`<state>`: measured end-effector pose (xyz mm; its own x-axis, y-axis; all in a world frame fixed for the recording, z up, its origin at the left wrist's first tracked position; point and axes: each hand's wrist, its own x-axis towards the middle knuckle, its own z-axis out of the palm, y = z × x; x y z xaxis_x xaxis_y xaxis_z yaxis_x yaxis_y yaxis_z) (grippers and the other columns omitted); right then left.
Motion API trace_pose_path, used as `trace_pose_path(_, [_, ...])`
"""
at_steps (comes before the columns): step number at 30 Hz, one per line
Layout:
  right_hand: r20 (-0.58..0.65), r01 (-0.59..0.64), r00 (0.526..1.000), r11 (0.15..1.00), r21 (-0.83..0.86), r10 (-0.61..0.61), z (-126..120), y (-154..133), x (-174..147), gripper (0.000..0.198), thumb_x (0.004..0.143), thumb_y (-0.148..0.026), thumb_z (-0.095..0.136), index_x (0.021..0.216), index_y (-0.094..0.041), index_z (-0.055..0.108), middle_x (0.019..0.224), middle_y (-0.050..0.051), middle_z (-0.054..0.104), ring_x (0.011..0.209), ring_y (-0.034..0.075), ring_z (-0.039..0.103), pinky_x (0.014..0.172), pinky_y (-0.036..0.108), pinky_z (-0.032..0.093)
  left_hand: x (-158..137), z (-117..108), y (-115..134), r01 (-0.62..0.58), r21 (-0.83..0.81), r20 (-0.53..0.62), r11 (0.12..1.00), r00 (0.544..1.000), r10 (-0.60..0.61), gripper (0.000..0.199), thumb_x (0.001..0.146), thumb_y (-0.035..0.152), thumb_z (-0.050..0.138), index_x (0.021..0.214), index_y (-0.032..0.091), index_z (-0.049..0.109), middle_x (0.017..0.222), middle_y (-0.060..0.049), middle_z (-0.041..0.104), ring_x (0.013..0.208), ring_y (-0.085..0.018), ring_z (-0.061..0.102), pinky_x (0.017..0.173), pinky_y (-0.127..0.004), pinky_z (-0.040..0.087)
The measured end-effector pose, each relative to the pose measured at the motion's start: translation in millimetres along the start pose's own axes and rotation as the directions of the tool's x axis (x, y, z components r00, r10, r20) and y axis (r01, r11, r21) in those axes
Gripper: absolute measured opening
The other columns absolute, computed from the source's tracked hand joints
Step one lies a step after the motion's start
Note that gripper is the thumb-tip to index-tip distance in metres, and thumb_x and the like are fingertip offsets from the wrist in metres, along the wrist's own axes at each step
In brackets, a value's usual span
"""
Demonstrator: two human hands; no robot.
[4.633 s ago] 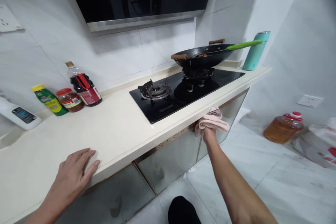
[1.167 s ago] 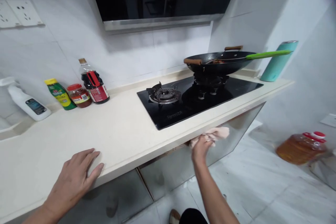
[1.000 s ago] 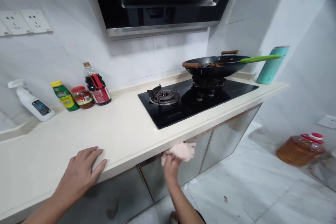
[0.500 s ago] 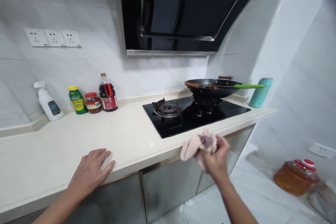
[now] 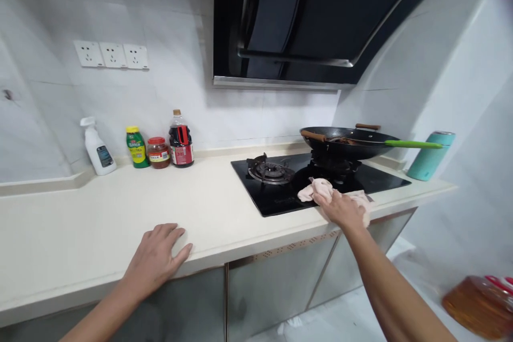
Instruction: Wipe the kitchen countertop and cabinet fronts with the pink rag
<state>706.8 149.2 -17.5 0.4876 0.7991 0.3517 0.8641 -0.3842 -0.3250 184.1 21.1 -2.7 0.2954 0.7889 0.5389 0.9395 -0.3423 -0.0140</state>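
My right hand (image 5: 340, 208) grips a pale pink cloth (image 5: 320, 189) at the front edge of the black gas stove (image 5: 276, 200). Part of the cloth lies on the glass, and another part spreads over the counter to the right of the hand. My left hand (image 5: 160, 251) rests palm down on the front edge of the cream counter (image 5: 192, 197), fingers outstretched and holding nothing. Behind the cloth, a black wok (image 5: 340, 145) with wooden handles sits on the right burner. A utensil with a green handle (image 5: 412, 144) lies across it.
Along the back wall stand a white spray bottle (image 5: 99, 152), a green bottle with yellow cap (image 5: 137, 148), a red-lidded jar (image 5: 159, 154) and a dark sauce bottle (image 5: 181, 141). A teal flask (image 5: 430, 157) is right of the wok. The range hood (image 5: 304, 16) hangs above.
My right hand has moved forward from in front of the counter, bringing the cloth down onto the stove's front edge. My left hand stays on the counter while the view has shifted.
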Motion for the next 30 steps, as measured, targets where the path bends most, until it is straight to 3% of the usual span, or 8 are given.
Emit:
trace_pose_path(5, [0.032, 0.238, 0.971, 0.971, -0.017, -0.238, -12.6, -85.0, -92.8, 0.067, 0.093, -0.067, 0.048, 0.135, -0.016, 0.057, 0.116, 0.022, 0.063, 0.108, 0.039, 0.058, 0.092, 0.052, 0.039, -0.2, -2.6, 2.7, 0.044, -0.072, 0.041, 0.996, 0.998, -0.041, 0.043, 0.098, 0.054, 0.045, 0.113, 0.023, 0.07, 0.123, -0.011, 0.07, 0.115, -0.03, 0.062, 0.093, -0.047, 0.048])
trace_pose_path(8, [-0.019, 0.52, 0.854, 0.851, 0.079, -0.52, -15.5, -155.3, -165.9, 0.049, 0.093, -0.054, 0.052, 0.127, -0.019, 0.062, 0.108, 0.017, 0.063, 0.1, 0.035, 0.056, 0.089, 0.049, 0.038, 0.3, -4.5, 1.8, 0.132, -0.152, 0.046, 0.98, 0.991, -0.127, 0.046, 0.099, 0.055, 0.04, 0.111, 0.024, 0.071, 0.124, -0.01, 0.07, 0.119, -0.03, 0.061, 0.096, -0.047, 0.046])
trace_pose_path(12, [-0.09, 0.679, 0.729, 0.699, 0.224, -0.679, -20.3, -233.7, -241.3, 0.04, 0.09, -0.046, 0.06, 0.123, -0.023, 0.062, 0.107, 0.013, 0.063, 0.101, 0.033, 0.053, 0.089, 0.047, 0.036, 0.8, -6.1, -3.3, 0.288, -0.241, 0.004, 0.927, 0.955, -0.296, 0.049, 0.1, 0.054, 0.034, 0.114, 0.024, 0.069, 0.125, -0.009, 0.071, 0.123, -0.029, 0.059, 0.101, -0.048, 0.042])
trace_pose_path(15, [-0.119, 0.757, 0.635, 0.585, 0.291, -0.763, -22.7, -255.0, -263.4, 0.041, 0.089, -0.045, 0.062, 0.126, -0.025, 0.06, 0.111, 0.011, 0.062, 0.101, 0.031, 0.052, 0.088, 0.045, 0.036, 0.9, -7.8, -7.5, 0.364, -0.28, 0.04, 0.889, 0.929, -0.368, 0.053, 0.099, 0.053, 0.029, 0.115, 0.021, 0.068, 0.122, -0.01, 0.072, 0.12, -0.029, 0.06, 0.102, -0.049, 0.041])
trace_pose_path(19, [-0.101, 0.802, 0.556, 0.499, 0.328, -0.825, -21.3, -226.2, -249.1, 0.039, 0.084, -0.039, 0.066, 0.121, -0.027, 0.061, 0.111, 0.008, 0.062, 0.1, 0.029, 0.052, 0.087, 0.041, 0.038, 1.2, -11.7, -8.3, 0.426, -0.319, 0.095, 0.847, 0.903, -0.418, 0.052, 0.098, 0.055, 0.03, 0.115, 0.024, 0.069, 0.127, -0.008, 0.071, 0.126, -0.03, 0.057, 0.108, -0.05, 0.036])
trace_pose_path(23, [-0.093, 0.716, 0.626, 0.523, 0.463, -0.775, -19.4, -163.8, -209.3, 0.033, 0.075, -0.028, 0.064, 0.108, -0.024, 0.065, 0.102, 0.006, 0.065, 0.096, 0.027, 0.055, 0.086, 0.04, 0.04, 0.2, -15.7, -3.3, 0.421, -0.316, 0.147, 0.851, 0.907, -0.394, 0.051, 0.097, 0.055, 0.031, 0.108, 0.026, 0.071, 0.123, -0.006, 0.072, 0.123, -0.029, 0.058, 0.107, -0.049, 0.036])
trace_pose_path(28, [-0.07, 0.365, 0.854, 0.499, 0.786, -0.516, -30.1, -102.7, -138.8, 0.044, 0.077, -0.037, 0.061, 0.119, -0.022, 0.061, 0.104, 0.004, 0.068, 0.088, 0.022, 0.062, 0.078, 0.033, 0.049, -0.6, -22.1, -7.0, 0.298, -0.256, 0.24, 0.92, 0.941, -0.238, 0.042, 0.097, 0.053, 0.038, 0.105, 0.029, 0.072, 0.125, -0.005, 0.07, 0.124, -0.028, 0.057, 0.105, -0.051, 0.035])
trace_pose_path(30, [-0.169, 0.361, 0.908, 0.513, 0.779, -0.382, -35.7, -89.9, -103.0, 0.054, 0.076, -0.043, 0.063, 0.125, -0.021, 0.058, 0.109, 0.005, 0.068, 0.09, 0.022, 0.063, 0.079, 0.034, 0.051, -0.9, -27.1, -18.3, 0.212, -0.191, 0.242, 0.958, 0.956, -0.163, 0.038, 0.097, 0.05, 0.042, 0.104, 0.029, 0.073, 0.126, -0.006, 0.069, 0.124, -0.029, 0.057, 0.106, -0.053, 0.034])
